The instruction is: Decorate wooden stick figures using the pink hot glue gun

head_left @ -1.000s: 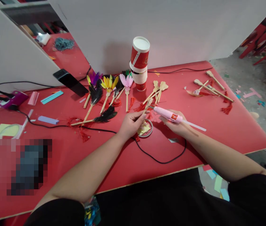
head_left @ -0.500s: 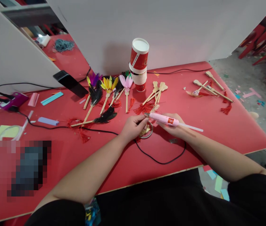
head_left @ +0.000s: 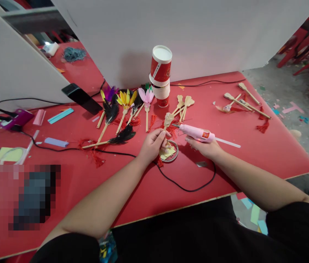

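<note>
My left hand is closed on the handle of a small wooden stick, its broad head pointing up and away. A pink glue gun with a clear glue stick at its back is gripped in my right hand. The gun's metal nozzle points left, a little to the right of the wooden head. Below my left hand lies a round ring with a pale yellow piece inside it. Several wooden sticks with red tassels rest just beyond.
Feather-topped sticks lie left of stacked paper cups. More sticks are at the right. A black cable loops near the front edge. A purple power strip, a phone and coloured strips sit at the left.
The glue gun and my right hand have moved right and slightly down, away from my left hand. The wooden head in my left hand is now raised into clear view.
</note>
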### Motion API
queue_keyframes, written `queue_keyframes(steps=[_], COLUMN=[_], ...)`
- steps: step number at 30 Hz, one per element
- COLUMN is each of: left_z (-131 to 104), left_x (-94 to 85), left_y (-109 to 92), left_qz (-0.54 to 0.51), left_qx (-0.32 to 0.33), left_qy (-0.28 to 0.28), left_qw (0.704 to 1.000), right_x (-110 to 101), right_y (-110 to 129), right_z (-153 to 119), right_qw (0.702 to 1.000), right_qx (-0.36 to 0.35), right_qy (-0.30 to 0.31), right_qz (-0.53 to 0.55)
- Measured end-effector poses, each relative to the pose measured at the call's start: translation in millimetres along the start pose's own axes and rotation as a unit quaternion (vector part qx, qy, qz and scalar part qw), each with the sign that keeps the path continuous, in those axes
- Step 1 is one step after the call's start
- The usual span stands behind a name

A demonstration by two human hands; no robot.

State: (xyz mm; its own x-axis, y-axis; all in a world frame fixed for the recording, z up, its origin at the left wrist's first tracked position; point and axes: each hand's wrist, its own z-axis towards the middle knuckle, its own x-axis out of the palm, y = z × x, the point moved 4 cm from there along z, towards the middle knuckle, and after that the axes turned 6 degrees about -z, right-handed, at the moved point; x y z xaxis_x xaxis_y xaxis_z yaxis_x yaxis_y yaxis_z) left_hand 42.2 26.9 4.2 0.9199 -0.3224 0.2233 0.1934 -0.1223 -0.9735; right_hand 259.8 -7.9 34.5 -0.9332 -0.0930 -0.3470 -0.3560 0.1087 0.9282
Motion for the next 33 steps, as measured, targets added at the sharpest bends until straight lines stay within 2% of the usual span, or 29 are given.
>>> queue_keyframes(steps=[20, 27, 33], left_z=[-0.1, -0.8, -1.3], left_x=[-0.5, -0.7, -1.5], left_y=[-0.6, -4.2, -3.4], left_qz=[0.019, 0.049, 0.061], left_qx=[0.018, 0.035, 0.038], left_qy=[0.006, 0.005, -0.009], left_qw=[1.000, 0.998, 0.997], right_x=[0.9, 0.3, -1.0], right_y=[-8.7, -16.2, -10.8], right_z=[1.2, 3.6, 2.6], right_qw=[0.999, 0.999, 0.997], right_qx=[-0.008, -0.012, -0.014], right_qy=[0.016, 0.012, -0.006], right_qz=[-0.029, -0.048, -0.078])
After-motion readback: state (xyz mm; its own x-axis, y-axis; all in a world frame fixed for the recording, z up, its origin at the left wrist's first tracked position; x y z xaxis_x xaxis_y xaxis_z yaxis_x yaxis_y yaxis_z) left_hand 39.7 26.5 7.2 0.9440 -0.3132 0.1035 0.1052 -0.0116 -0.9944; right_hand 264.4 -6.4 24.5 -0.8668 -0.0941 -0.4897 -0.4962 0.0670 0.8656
